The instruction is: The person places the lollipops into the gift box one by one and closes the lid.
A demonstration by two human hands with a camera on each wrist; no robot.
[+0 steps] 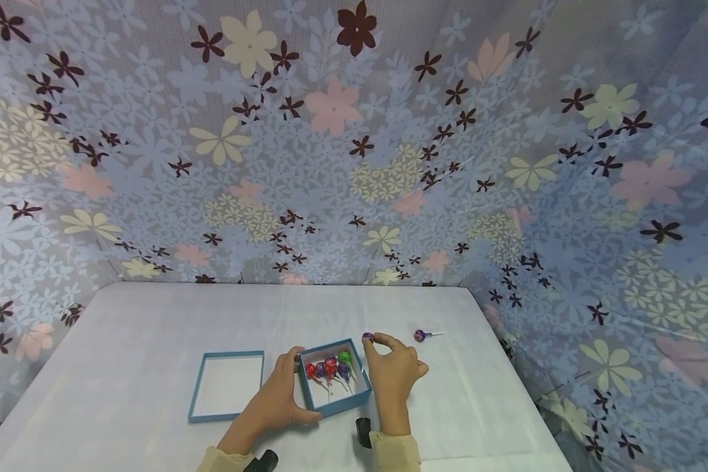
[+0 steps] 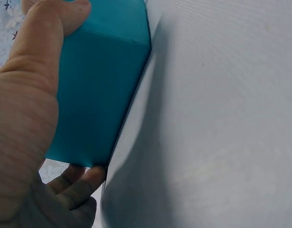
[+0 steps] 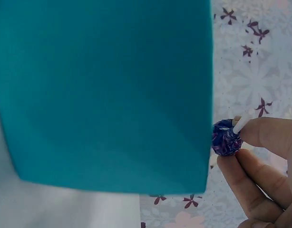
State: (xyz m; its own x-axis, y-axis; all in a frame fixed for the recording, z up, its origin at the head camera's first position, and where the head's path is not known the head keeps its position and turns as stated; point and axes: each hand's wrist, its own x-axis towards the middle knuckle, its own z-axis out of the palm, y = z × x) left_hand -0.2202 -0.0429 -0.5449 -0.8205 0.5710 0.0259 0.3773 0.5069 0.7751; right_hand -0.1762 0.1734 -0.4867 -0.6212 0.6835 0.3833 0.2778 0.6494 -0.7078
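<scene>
A blue open box (image 1: 347,405) with a white inside stands on the table, turned slightly. Several wrapped lollipops (image 1: 330,366) in red, purple and green lie inside, sticks toward the near side. My left hand (image 1: 276,396) grips the box at its left, thumb along the near wall (image 2: 89,95) and fingers around the far-left side. Beside the right wall, my right hand (image 1: 394,373) pinches a purple lollipop (image 3: 227,140) by its wrapped head between thumb and fingertips. Its white stick shows in the right wrist view.
The box's blue-rimmed lid (image 1: 227,387) lies to the left, white inside up. Another purple lollipop (image 1: 420,335) lies on the white tablecloth (image 1: 472,406) at the right, stick pointing right. A flowered curtain (image 1: 307,196) hangs behind the table and along its sides.
</scene>
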